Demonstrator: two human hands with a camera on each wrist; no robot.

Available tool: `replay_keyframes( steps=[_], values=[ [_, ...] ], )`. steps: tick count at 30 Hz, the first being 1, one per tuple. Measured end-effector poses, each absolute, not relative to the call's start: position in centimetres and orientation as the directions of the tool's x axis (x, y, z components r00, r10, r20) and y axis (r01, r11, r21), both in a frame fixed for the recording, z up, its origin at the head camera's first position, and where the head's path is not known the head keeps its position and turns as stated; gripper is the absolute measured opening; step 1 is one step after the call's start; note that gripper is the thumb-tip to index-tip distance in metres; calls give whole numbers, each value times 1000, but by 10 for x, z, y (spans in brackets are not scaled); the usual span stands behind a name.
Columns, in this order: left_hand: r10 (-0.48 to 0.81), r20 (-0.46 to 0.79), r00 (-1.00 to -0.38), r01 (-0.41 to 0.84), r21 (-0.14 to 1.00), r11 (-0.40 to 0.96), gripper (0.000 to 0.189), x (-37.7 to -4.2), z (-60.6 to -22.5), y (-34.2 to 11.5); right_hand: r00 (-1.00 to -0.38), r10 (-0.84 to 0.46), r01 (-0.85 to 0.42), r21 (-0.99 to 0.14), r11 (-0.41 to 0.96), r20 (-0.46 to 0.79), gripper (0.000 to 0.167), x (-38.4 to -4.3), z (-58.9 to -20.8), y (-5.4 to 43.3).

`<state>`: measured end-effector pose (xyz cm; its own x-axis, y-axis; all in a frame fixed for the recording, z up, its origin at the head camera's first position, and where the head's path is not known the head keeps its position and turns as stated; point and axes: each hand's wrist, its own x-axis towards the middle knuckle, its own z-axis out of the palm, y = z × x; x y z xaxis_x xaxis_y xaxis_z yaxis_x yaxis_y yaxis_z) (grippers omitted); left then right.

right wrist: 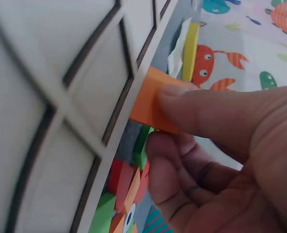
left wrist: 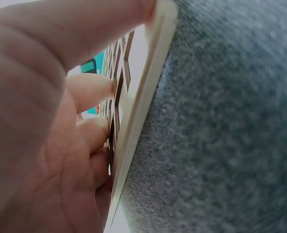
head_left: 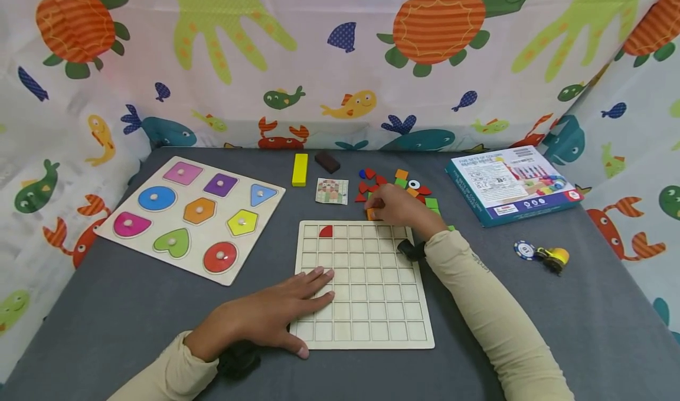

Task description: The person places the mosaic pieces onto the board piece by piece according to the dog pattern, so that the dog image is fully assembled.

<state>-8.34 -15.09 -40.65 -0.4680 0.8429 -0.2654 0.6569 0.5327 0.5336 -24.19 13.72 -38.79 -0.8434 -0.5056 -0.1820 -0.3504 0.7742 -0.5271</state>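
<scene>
A wooden grid board (head_left: 372, 306) lies on the grey table, with one red quarter-circle tile (head_left: 326, 231) in its top row. My left hand (head_left: 271, 312) rests spread over the board's lower left, its thumb at the bottom edge; in the left wrist view the thumb lies along the board's rim (left wrist: 153, 73). At the board's far edge my right hand (head_left: 395, 205) pinches an orange square tile (right wrist: 150, 97) between thumb and fingers. Behind and beside that hand lies a loose pile of small red, green and orange tiles (head_left: 431, 202), partly hidden by the hand.
To the left lies a knobbed shape puzzle (head_left: 244, 250). Beyond the board are a yellow block (head_left: 300, 170), a dark brown block (head_left: 327, 162) and a small picture card (head_left: 332, 191). At right are a boxed set (head_left: 515, 182), a poker chip (head_left: 524, 250) and a small yellow-and-black toy (head_left: 555, 259).
</scene>
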Motion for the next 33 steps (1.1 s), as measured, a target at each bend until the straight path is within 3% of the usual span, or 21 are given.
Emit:
replay_keyframes(
  steps=[7,14,26,33],
  values=[
    [848,-253,-466,669,526,525,94,-84,-408,-151,-812,-580,-436,-590,680,-69,15,-234,-386,129],
    [848,-255,-465,658,542,523,94,-84,-407,-151,-778,-625,-423,-680,599,-67,16,-224,-388,108],
    [843,-269,-466,648,545,532,93,-85,-406,-149,-784,-612,-447,-588,675,-106,15,-217,-398,88],
    [845,-259,-469,651,545,528,93,-85,-406,-150,-779,-614,-422,-621,661,-125,20,-217,-395,97]
  ],
)
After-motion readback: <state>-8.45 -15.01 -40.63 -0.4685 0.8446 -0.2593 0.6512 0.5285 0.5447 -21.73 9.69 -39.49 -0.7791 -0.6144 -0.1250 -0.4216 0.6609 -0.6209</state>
